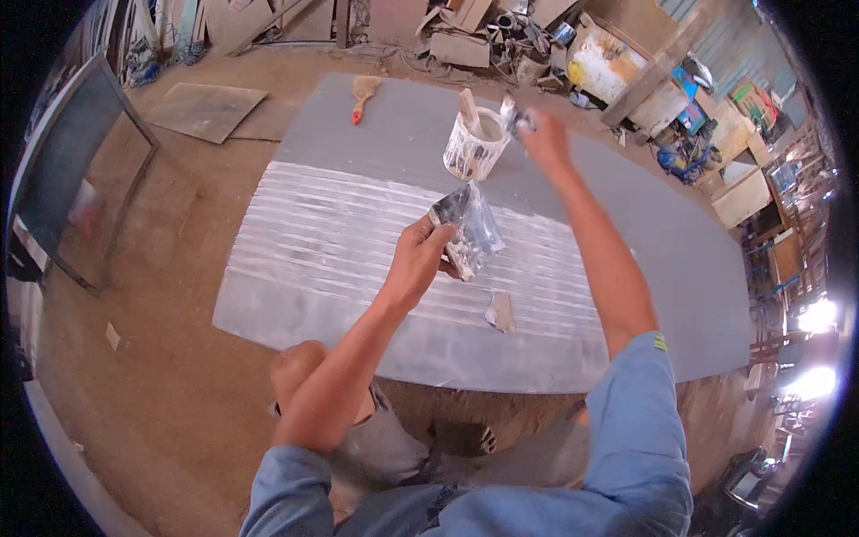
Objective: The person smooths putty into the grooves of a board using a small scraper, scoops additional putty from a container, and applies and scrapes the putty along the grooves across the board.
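Note:
My left hand (420, 258) grips a putty-smeared metal plate (472, 231) above the white-striped part of a large grey panel (403, 336). To the right of the white bucket (472, 159), my right hand (544, 141) is raised, its fingers closed on a small tool (513, 116) blurred by motion, perhaps a scraper. The bucket has smeared sides and a wooden stick (469, 109) standing in it. Below the plate, a small flat scraper (500, 312) lies on the striped area. A brush (362, 97) with a red-tipped handle rests at the panel's upper left.
A dark-framed panel (76, 152) stands at the left, with a flat board (208, 111) on the dirt floor beside it. Scrap wood and debris (461, 49) are piled beyond the grey panel. More boards and clutter (743, 192) line the right. My knees are at the panel's near edge.

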`<state>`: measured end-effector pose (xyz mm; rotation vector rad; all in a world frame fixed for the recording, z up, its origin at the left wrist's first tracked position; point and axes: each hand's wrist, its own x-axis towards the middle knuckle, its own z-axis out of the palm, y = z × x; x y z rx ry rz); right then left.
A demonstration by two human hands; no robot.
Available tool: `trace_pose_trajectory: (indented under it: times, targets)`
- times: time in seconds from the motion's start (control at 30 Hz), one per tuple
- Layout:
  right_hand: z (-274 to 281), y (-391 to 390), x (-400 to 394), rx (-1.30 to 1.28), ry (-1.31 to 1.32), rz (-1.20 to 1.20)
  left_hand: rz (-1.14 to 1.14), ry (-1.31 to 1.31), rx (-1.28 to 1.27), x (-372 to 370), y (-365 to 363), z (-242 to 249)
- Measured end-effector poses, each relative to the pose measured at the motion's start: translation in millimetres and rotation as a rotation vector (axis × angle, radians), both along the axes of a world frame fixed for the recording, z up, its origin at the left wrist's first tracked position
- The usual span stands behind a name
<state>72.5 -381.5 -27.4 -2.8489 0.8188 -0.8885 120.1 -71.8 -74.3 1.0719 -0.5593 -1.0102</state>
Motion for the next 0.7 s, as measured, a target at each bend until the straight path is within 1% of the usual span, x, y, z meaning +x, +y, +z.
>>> trace_pose_trajectory:
  times: [0.03, 0.07, 0.13, 0.27, 0.33, 0.37, 0.4, 0.43, 0.47, 0.5, 0.53, 0.57, 0.67, 0.7]
  targets:
    - [-13, -7, 7, -0.016, 0.014, -0.009, 0.036, 0.002, -0.005, 3, -1, -2]
    - [-12, -4, 9, -0.019, 0.017, -0.006, 0.069, 0.006, -0.005, 5, 0, -4]
    - [-15, 5, 8, -0.067, -0.114, 0.001, 0.103, 0.010, -0.024, 5, 2, 0]
    - [-20, 9, 6, -0.157, -0.088, 0.052, 0.163, 0.012, -0.072, 1, 1, 3]
    - [-14, 15, 7, -0.140, 0.074, -0.035, 0.201, 0.007, -0.058, 4, -1, -1]
    - [-12, 18, 6, -0.137, 0.081, -0.043, 0.233, -0.001, -0.031, 6, 1, -3]
    - [-4, 29, 6, -0.078, -0.037, -0.045, 0.225, 0.006, -0.025, 10, 3, -1]
    - [-2, 35, 4, -0.019, -0.153, -0.047, 0.322, 0.065, -0.077, 15, 6, 4]
    - [-7, 35, 2, -0.017, -0.147, -0.051, 0.422, 0.121, -0.131, 19, 9, 9]
    - [-15, 32, 0, 0.052, -0.223, -0.055, 0.419, 0.127, -0.126, 23, 13, 14]
    - [-19, 32, -4, 0.120, -0.301, -0.063, 0.478, 0.174, -0.153, 26, 16, 20]
    - [-24, 32, -9, 0.121, -0.301, -0.071, 0.536, 0.217, -0.182, 26, 17, 22]
    - [-31, 42, -13, 0.156, -0.363, -0.108, 0.518, 0.259, -0.136, 24, 14, 16]
    - [-34, 46, -14, 0.061, -0.310, -0.027, 0.493, 0.269, -0.116, 24, 13, 14]
